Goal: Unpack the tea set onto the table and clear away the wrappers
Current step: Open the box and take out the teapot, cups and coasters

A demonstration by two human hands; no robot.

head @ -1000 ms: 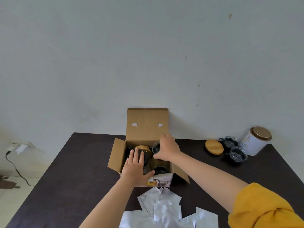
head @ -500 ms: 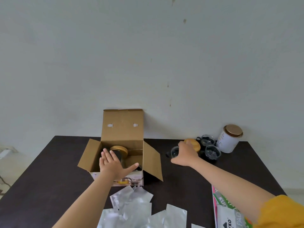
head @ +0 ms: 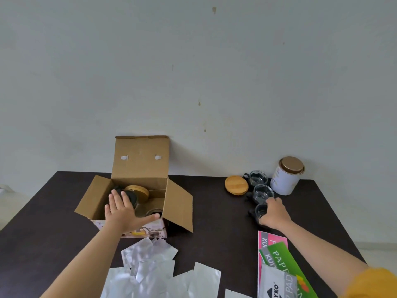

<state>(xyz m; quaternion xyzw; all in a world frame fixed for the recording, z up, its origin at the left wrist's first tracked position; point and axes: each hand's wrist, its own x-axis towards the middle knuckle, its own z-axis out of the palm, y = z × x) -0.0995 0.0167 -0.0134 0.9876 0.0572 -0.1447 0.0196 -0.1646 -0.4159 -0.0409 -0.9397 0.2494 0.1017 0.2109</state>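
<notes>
The right hand [head: 272, 214] is closed around a small glass cup [head: 261, 210] and holds it down low at the tabletop [head: 214, 211], on the right side. Two more glass cups stand just past it, toward the wall: one in the middle [head: 262, 192] and one at the back [head: 258, 177]. So the three cups make a short line that runs away from the person, and the held cup is the near end of it. I think it is being set down there.

The left hand [head: 124, 211] is open, fingers spread flat, resting on the near edge of the cardboard box [head: 139, 162]. The box sits well to the left of the cups. Inside it, right under the left hand's fingers, is a dark glass teapot [head: 132, 197] with a round wooden lid [head: 138, 190]. One more dark cup [head: 153, 212] seems to sit low in the box by the thumb. The left hand is much nearer to these.

Counting the rest: one loose wooden lid [head: 236, 185] lies beside the back cup, and one white tin [head: 286, 176] stands by the wall. A heap of silver wrappers [head: 150, 269] lies near the person, too many and too piled to count
</notes>
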